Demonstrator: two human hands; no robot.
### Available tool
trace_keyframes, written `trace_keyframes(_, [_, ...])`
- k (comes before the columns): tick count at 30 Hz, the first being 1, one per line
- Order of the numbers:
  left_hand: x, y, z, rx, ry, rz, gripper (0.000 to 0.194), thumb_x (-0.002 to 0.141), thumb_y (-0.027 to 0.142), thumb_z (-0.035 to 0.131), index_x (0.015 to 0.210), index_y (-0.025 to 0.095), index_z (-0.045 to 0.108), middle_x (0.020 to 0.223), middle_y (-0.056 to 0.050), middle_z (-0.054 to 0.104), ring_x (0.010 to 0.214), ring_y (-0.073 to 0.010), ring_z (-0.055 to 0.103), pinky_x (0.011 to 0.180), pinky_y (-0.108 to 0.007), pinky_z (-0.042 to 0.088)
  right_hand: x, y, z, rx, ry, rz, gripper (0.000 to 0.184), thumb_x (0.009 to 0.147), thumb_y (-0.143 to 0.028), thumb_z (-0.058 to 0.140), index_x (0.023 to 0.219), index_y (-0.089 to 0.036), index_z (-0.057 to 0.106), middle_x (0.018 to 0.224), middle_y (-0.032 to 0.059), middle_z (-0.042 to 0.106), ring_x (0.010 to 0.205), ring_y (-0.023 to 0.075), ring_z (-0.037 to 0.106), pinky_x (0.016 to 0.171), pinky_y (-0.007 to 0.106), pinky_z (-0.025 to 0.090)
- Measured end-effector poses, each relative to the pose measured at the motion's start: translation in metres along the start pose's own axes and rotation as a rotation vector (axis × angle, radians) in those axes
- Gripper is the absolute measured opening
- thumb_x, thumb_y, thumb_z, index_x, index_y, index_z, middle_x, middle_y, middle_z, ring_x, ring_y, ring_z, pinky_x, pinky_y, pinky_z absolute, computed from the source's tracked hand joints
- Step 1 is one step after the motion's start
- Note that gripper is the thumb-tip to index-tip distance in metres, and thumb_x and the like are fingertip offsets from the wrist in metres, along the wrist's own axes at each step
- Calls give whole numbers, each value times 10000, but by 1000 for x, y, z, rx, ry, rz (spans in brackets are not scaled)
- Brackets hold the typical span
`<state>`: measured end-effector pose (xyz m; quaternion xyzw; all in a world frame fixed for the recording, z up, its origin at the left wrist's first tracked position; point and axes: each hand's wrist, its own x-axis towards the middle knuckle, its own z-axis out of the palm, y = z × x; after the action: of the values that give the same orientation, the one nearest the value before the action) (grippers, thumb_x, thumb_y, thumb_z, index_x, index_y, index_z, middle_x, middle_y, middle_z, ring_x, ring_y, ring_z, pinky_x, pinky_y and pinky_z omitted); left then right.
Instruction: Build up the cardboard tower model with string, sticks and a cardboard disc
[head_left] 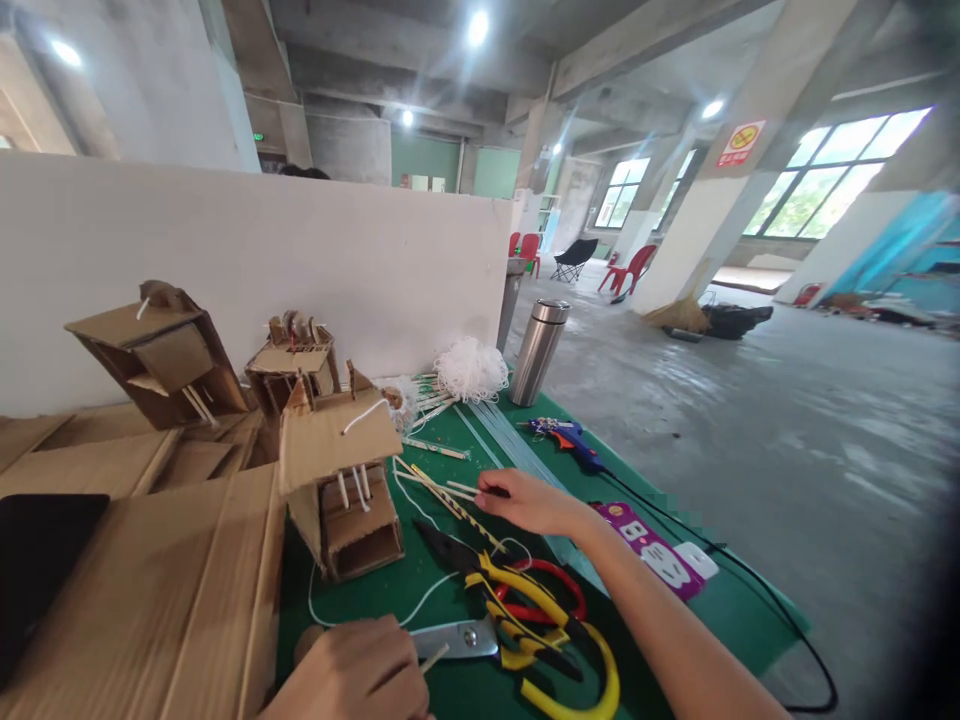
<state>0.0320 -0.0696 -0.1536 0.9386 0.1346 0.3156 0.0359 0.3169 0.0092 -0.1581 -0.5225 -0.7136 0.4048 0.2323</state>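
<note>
My right hand point(521, 502) is closed, thumb and fingers pinched on a thin pale stick point(460, 489) beside several loose sticks on the green tabletop. My left hand point(360, 668) is closed near the front edge, with the tip of a short pale stick point(435, 657) poking out beside it; its fingertips are hidden. Between the hands lie pliers point(448, 546) with black jaws and yellow handles, and scissors point(457, 639) with a steel blade. Just beyond my left hand stands a cardboard box model point(341, 435) with white cord and short sticks in it.
Two more cardboard models point(161, 350) point(292, 360) stand behind on cardboard sheets point(180, 560). A steel flask point(538, 355), a tangle of white cord point(472, 369), clear strips point(517, 450), a blue glue gun point(566, 440) with its cable, and a purple packet point(652, 550) lie to the right.
</note>
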Motion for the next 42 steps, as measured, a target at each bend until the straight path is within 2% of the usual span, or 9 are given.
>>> trace_keyframes(4, [-5,1,0,-37,-13,-84,246,913,99,426,691,201,454,620,41,571,528,-105,513,465,-223,342,-1,3,-10,190,33,-22,322,853,-491,629,741,-195,568,660,-18,540,536,124,442,502,259,318])
trace_keyframes(8, [-7,1,-1,-71,1,-91,204,802,26,425,709,207,446,625,50,575,528,-101,506,471,-212,336,1,3,-4,464,100,-70,400,818,-617,615,837,-226,532,709,-25,516,503,123,468,462,269,390])
trace_keyframes(11, [-7,0,0,-85,-4,-118,199,761,16,431,721,210,446,635,49,577,537,-103,510,477,-211,334,3,1,4,648,100,-95,392,775,-583,687,831,-221,545,795,-1,560,537,127,512,489,294,464])
trace_keyframes(14, [-10,-3,5,-105,-16,-116,197,767,21,446,734,215,453,641,47,581,547,-109,520,488,-216,340,5,-1,6,781,104,-104,348,753,-496,754,839,-208,578,775,-6,583,536,121,532,491,286,485])
trace_keyframes(17, [-13,-5,10,-94,32,-82,195,789,30,439,737,218,452,633,41,575,537,-119,509,482,-233,326,5,0,6,873,117,-104,319,740,-434,794,844,-199,604,758,-5,639,549,126,586,519,281,509])
trace_keyframes(21, [-9,-2,6,-70,-5,-110,188,796,36,441,735,214,450,643,36,581,550,-119,515,488,-222,340,6,4,4,953,139,-73,310,730,-380,821,865,-195,612,843,46,739,661,172,696,661,325,563])
trace_keyframes(24, [-4,2,-1,-48,1,-131,166,794,56,443,740,212,455,641,31,579,547,-120,510,479,-212,356,6,6,4,994,172,-54,302,727,-339,831,873,-202,605,893,51,760,732,193,729,740,354,576])
trace_keyframes(34, [-4,0,-1,-31,4,-121,153,789,66,438,744,209,468,645,28,592,554,-120,531,483,-204,388,8,6,2,1018,195,-28,335,718,-292,834,989,-155,692,898,70,756,743,188,730,754,345,586])
trace_keyframes(42, [-2,2,-2,-29,2,-129,154,786,65,442,740,211,464,647,29,592,546,-121,526,474,-204,385,7,5,4,1012,202,-30,304,703,-296,846,936,-167,698,897,65,761,758,206,738,761,364,592])
